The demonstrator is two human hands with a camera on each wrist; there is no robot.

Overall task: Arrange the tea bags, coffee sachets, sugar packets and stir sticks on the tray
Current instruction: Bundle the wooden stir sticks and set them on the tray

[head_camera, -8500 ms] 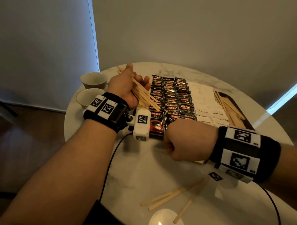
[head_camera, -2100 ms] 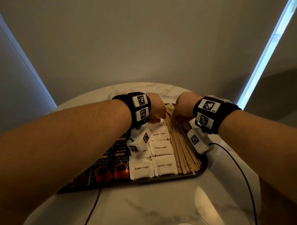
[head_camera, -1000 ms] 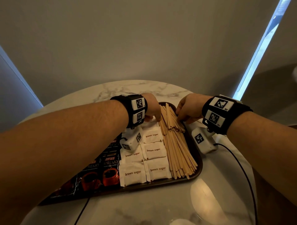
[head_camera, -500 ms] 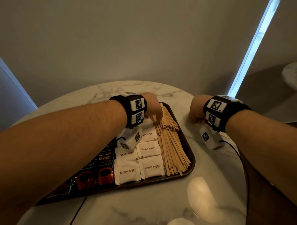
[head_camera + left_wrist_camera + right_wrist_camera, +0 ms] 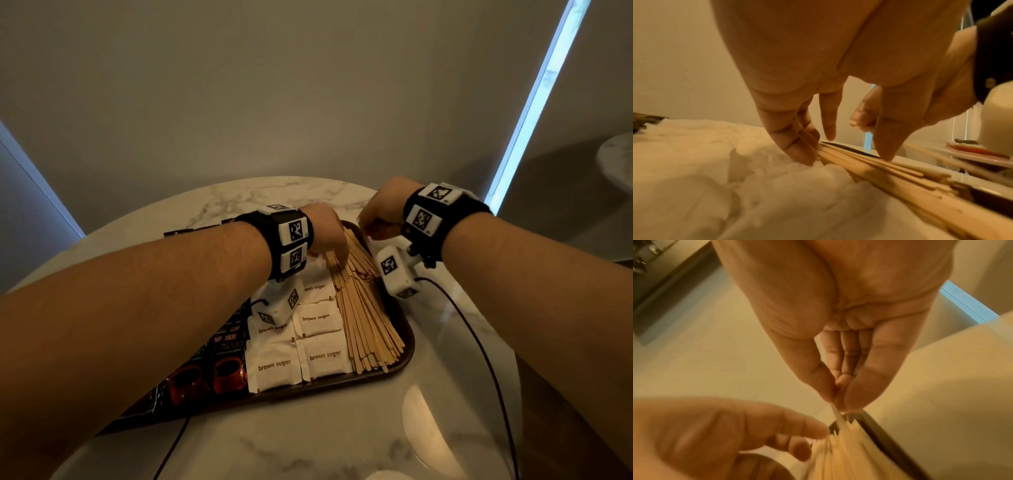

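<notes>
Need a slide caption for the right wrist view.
Right hand pinches one stir stick above the fanned pile at the tray's far end; left hand steadies it.

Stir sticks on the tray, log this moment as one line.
left hand: fingertips pressing stir sticks | right hand: pinching one stick at far end | tray: sugar packets, coffee sachets placed

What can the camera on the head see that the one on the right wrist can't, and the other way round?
Only the head view shows the brown sugar packets, the coffee sachets and the whole dark tray on the marble table. Only the right wrist view shows the right hand pinching a single stir stick between thumb and fingertips. Both show the fanned stir sticks and the left hand touching their far ends.
</notes>
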